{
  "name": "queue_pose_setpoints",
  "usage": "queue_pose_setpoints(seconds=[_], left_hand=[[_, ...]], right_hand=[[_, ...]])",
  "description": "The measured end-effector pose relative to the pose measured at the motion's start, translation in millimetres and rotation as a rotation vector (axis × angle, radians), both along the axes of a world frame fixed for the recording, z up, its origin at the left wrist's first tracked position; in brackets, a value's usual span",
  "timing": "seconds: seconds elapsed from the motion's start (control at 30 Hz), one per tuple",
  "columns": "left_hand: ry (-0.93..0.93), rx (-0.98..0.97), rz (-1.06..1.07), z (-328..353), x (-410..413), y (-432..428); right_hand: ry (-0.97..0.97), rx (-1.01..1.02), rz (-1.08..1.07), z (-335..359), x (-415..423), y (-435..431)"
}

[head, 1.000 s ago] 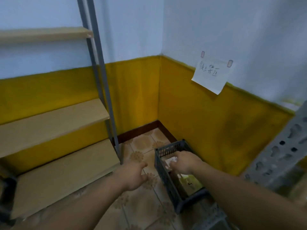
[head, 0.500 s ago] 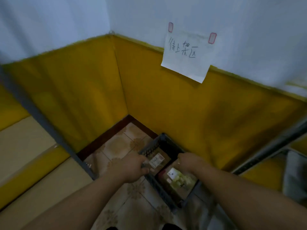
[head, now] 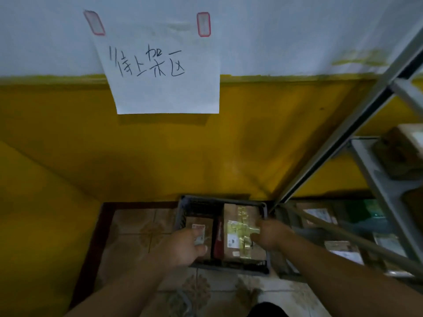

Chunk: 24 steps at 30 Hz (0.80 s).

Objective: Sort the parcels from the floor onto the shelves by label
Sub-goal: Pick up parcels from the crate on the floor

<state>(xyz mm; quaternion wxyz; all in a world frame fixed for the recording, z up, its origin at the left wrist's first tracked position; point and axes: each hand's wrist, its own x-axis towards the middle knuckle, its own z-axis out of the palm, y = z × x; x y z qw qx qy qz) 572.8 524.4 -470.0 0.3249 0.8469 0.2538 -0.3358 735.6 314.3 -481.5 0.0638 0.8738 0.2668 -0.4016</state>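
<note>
Two parcels noted. We pinch the small parcel [head: 206,221], at nine o'clock in the crate [head: 199,205], with our left hand [head: 180,247]; our right hand [head: 272,234] grips the taped parcel [head: 233,213] at three. Crate sits at six; sign [head: 164,92] at twelve.

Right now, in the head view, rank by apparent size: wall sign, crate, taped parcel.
1. wall sign
2. crate
3. taped parcel, inside the crate
The sign likely hangs nearer the camera, so its lead over the crate is unsure.
</note>
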Motion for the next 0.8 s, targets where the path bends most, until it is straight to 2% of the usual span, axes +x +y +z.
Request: queue_pose_setpoints(seconds=[0.23,0.47,0.7,0.8], left_hand=[[0.015,-0.052,-0.141,-44.9,49.9,31.2],[0.085,-0.081,-0.056,-152.5,87.4,12.8],[0.159,-0.027,0.061,-286.2,77.8,23.7],[0.188,0.022,0.102,-341.1,66.3,35.8]], right_hand=[[0.064,0.051,-0.226,-36.2,9.4,26.2],[0.149,0.018,-0.318,-135.6,52.7,10.5],[0.172,-0.074,-0.038,-269.6,60.9,23.9],[0.164,-0.012,0.014,-318.1,58.5,49.3]])
